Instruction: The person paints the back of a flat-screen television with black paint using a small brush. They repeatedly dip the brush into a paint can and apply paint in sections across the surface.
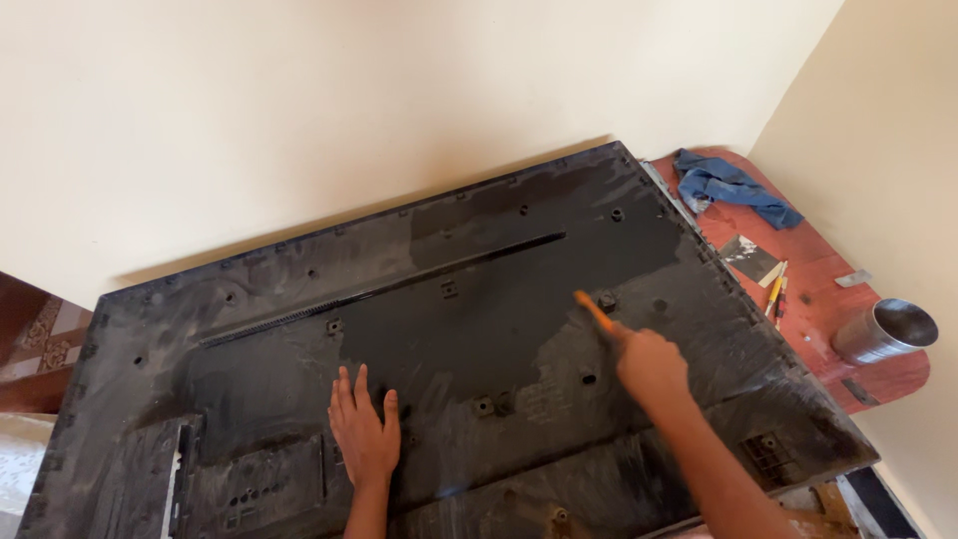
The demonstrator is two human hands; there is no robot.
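Note:
A large black plastic back cover of a flat television (pixel 469 299) lies face down, dusty, with several screw holes and a long vent slot. My left hand (pixel 364 429) rests flat on it near the lower middle, fingers together. My right hand (pixel 649 364) grips an orange-handled tool (pixel 594 309), which looks like a screwdriver. Its tip points at a screw post (pixel 607 298) right of centre.
A reddish wooden table (pixel 818 289) shows beyond the panel's right edge. On it lie a blue cloth (pixel 733 188), a few small tools (pixel 776 289) and a steel cup (pixel 888 331). Cream walls close off the back and right.

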